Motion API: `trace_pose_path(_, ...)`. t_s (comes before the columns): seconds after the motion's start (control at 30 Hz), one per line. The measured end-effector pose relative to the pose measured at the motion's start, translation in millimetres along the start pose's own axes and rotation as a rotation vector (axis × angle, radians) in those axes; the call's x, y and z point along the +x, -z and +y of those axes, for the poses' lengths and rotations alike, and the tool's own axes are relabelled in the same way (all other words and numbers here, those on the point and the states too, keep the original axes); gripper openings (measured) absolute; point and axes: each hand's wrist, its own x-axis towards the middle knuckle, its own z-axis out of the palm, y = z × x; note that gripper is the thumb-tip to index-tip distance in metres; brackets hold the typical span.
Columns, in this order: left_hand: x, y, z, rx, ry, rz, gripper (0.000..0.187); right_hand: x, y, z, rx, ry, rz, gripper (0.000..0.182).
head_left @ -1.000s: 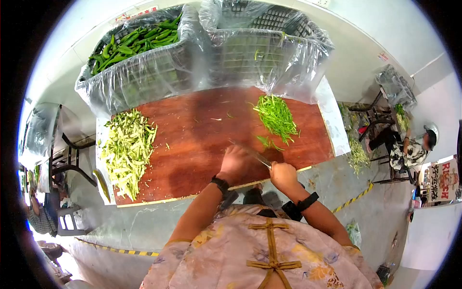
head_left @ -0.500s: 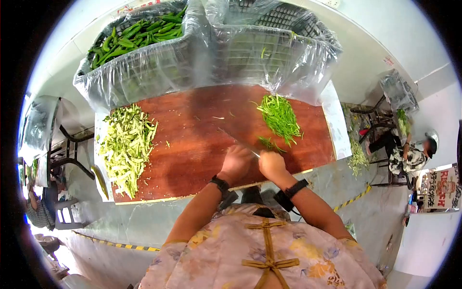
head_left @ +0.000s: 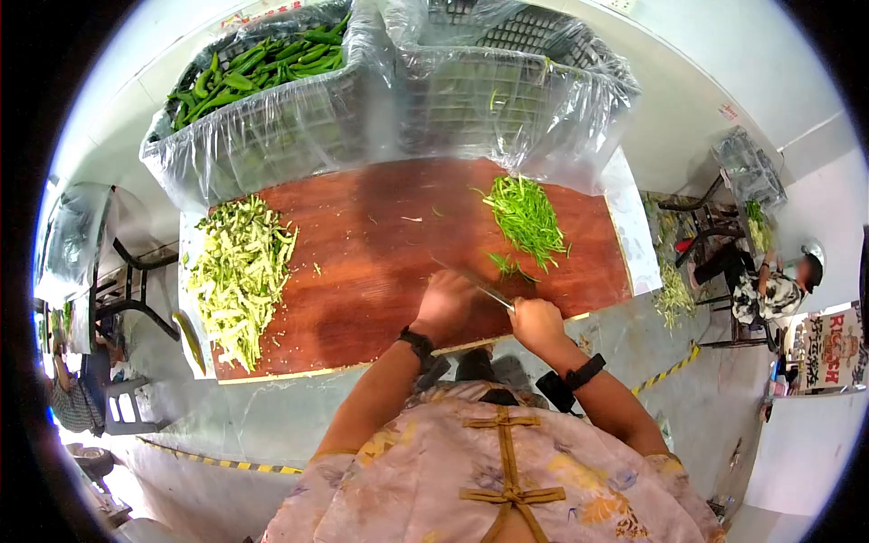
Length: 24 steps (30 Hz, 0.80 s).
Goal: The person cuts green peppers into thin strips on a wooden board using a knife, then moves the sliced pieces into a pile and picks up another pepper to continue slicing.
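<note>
A knife [head_left: 480,285] is held over the red-brown board [head_left: 362,262], its handle in my right hand [head_left: 538,324], which is closed round it. My left hand [head_left: 445,303] rests close to the blade, just left of it; its fingers are blurred, and I cannot make out whether they hold anything. Sliced green strips [head_left: 525,220] lie in a heap on the right part of the board, with a few loose green pieces [head_left: 509,265] between the heap and my right hand. Pale green chopped strips [head_left: 237,281] form a large pile at the left end.
Behind the board stand a plastic-lined basket [head_left: 262,113] of green peppers [head_left: 262,68] and a second lined basket [head_left: 516,100]. A long green vegetable [head_left: 190,342] lies at the left edge. A seated person [head_left: 769,290] is at the far right.
My right hand has moved right with the knife, and more of the blade and handle shows. My left hand has stayed nearly in place.
</note>
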Motion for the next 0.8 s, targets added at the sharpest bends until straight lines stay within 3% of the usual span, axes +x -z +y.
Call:
trace_pose_path(0.13, -3.1, -6.3, -4.7, 0.016, -0.011, -0.011, 0.022, -5.7, -2.7, 3.1, 0.015, -0.005, -0.020, 0.021)
trace_pose_path(0.2, -5.2, -7.2, -8.0, 0.004, 0.049, -0.121, 0.030, -2.9, -5.8, 3.3, -0.002, -0.014, -0.026, 0.021)
trace_pose_path(0.33, -4.6, -6.8, -6.4, -0.005, 0.040, -0.093, 0.029, 6.4, -12.2, -0.8, 0.019, -0.018, -0.070, 0.019)
trace_pose_path(0.43, -3.5, -6.1, -7.8, -0.023, 0.060, -0.084, 0.029, 21.0, -19.2, -5.3, 0.101, 0.051, 0.019, 0.018)
trace_pose_path(0.5, 0.7, -2.1, -4.8, 0.012, -0.037, 0.005, 0.015, 22.6, -20.8, -2.9, 0.077, 0.055, 0.024, 0.017)
trace_pose_path(0.63, 2.8, 6.5, 6.2, 0.009, 0.002, -0.016, 0.012, 17.5, -18.9, -5.3, 0.100, 0.061, 0.085, 0.017)
trace_pose_path(0.7, -1.9, -2.8, -4.7, 0.033, 0.018, -0.088, 0.027, 14.4, -11.5, -7.5, 0.060, 0.026, -0.013, 0.018)
trace_pose_path(0.8, -6.1, -13.2, -11.7, 0.055, 0.026, -0.134, 0.027, -0.6, -4.8, 0.1, 0.059, -0.004, -0.055, 0.018)
